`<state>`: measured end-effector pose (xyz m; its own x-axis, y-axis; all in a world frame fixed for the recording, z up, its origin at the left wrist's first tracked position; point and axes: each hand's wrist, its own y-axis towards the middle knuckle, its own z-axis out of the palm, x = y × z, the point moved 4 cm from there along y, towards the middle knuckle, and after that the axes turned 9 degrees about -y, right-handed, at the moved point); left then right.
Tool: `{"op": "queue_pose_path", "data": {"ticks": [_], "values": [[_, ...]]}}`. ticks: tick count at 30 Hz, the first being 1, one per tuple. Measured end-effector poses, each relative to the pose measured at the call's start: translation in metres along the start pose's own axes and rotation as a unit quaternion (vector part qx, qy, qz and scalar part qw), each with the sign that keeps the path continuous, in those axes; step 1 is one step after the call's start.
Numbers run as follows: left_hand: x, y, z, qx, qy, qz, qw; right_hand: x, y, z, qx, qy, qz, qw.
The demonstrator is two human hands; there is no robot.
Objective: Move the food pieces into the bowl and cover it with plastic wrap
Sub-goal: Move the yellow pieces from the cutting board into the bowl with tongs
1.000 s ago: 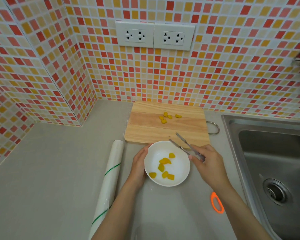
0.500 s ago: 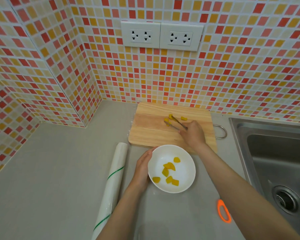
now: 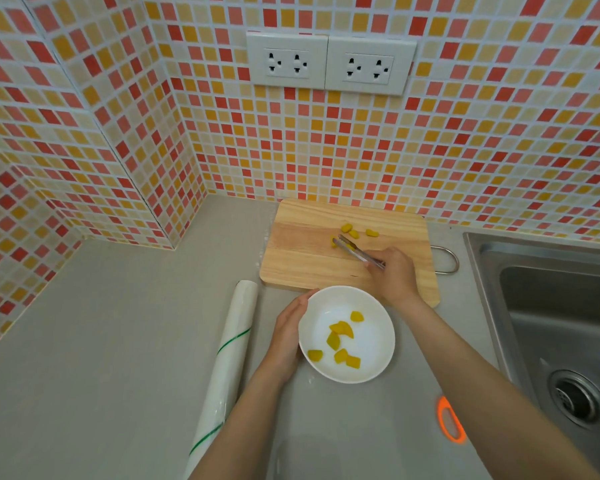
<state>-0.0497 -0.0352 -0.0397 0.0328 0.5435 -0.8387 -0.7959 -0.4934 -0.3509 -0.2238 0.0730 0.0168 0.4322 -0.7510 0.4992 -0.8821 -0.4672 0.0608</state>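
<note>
A person's right hand (image 3: 394, 275) grips a pair of metal tongs (image 3: 357, 251) over a wooden cutting board (image 3: 302, 258) at the back of a grey bench (image 3: 101, 341), fingers curled round the handle end. The tips of the tongs close on a yellow food piece (image 3: 334, 241) near the middle of the board, while three more yellow pieces (image 3: 354, 232) lie just beyond it, close together on the wood. The left hand (image 3: 286, 337) rests against the left rim of a white bowl (image 3: 374, 341), fingers straight and together, cupping its side. The bowl sits on the bench just in front of the board, its far rim reaching the board's near edge, and holds several yellow pieces (image 3: 340, 341) scattered across its bottom. A roll of plastic wrap (image 3: 229, 368) with green stripes lies on the bench to the left of the bowl, beside the left forearm, running from near the board's front left corner towards the viewer. An orange loop-shaped object (image 3: 444, 427) lies on the bench partly under the right forearm; what it belongs to cannot be told. A steel sink (image 3: 548, 306) with a round drain is set into the bench at right, and a metal handle loop (image 3: 447, 259) projects from the board's right edge. Red, orange and cream mosaic tiles cover the wall (image 3: 465, 150), which carries two white socket plates (image 3: 329, 64).
</note>
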Motion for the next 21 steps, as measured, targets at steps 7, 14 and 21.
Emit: {"op": "queue_pose_path", "data": {"ticks": [7, 14, 21], "values": [[0.001, 0.0, 0.001, -0.008, -0.014, -0.006, 1.0, -0.001, -0.078, -0.048, -0.026, 0.067, -0.046, 0.996], [-0.001, -0.003, 0.004, 0.007, -0.016, -0.006, 1.0, -0.014, -0.131, -0.054, 0.098, 0.012, -0.053, 0.994], [-0.002, -0.004, 0.004, 0.008, -0.017, -0.002, 1.0, -0.026, -0.101, -0.068, 0.013, 0.016, -0.034, 0.999]]}}
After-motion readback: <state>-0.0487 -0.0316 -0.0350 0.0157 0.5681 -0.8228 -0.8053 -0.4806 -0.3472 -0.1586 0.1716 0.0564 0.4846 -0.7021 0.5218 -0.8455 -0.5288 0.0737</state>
